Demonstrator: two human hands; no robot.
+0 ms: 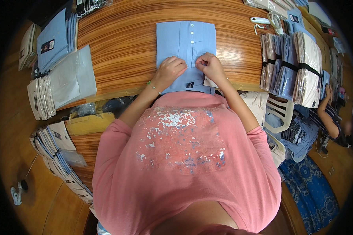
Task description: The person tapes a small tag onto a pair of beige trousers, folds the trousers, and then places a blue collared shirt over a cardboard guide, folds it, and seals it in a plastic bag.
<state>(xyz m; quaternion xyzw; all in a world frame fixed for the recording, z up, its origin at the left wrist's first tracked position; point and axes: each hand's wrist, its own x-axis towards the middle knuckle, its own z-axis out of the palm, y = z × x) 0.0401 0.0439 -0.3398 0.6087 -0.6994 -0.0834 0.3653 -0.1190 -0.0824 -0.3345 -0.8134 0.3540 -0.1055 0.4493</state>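
A folded blue shirt lies on the table in front of me, its white buttons running down the front placket. Near its lower edge is a small dark label. My left hand rests on the left half of the shirt, fingers curled together with their tips at the cloth by the placket; its thumb is hidden. On the other side my right hand is closed in a pinch at the placket's right edge. Partly under my right wrist, a pale card sticks out beside the shirt.
Banded stacks of bagged shirts stand at the right, with white-handled scissors behind them. More bagged shirts are piled at the left. A white plastic chair and another person's arm are at the right.
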